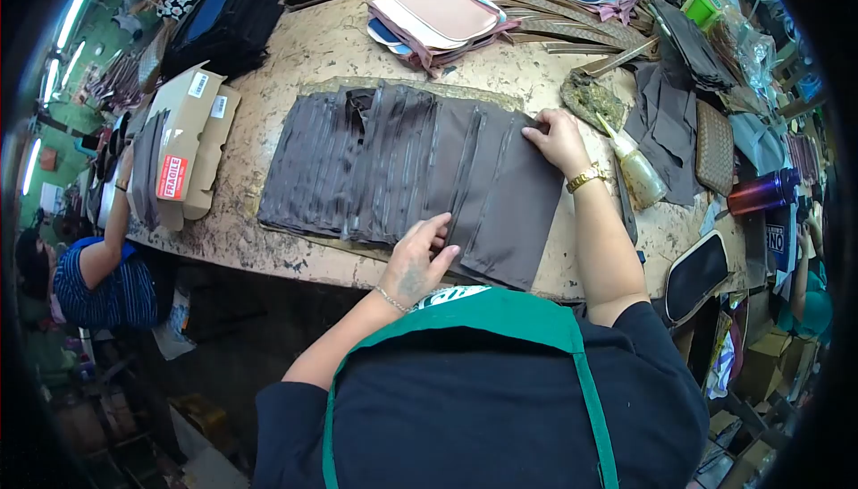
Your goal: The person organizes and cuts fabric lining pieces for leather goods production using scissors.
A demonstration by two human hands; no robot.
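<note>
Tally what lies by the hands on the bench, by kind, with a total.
Row of overlapping brown fabric pieces: 1
Hands on that row: 2, left hand, right hand
Glue bottle: 1
Cardboard box marked fragile: 1
Red-purple flask: 1
Total: 6

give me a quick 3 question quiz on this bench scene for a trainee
1. True or false: both hands rest on the row of brown fabric pieces.
2. What is on the wrist of the right hand? A) a gold watch B) a red band C) nothing
3. Which word is printed on the red label of the cardboard box at the left of the table?

Key
1. True: the left hand presses the near edge, the right hand the far edge.
2. A
3. FRAGILE
</note>
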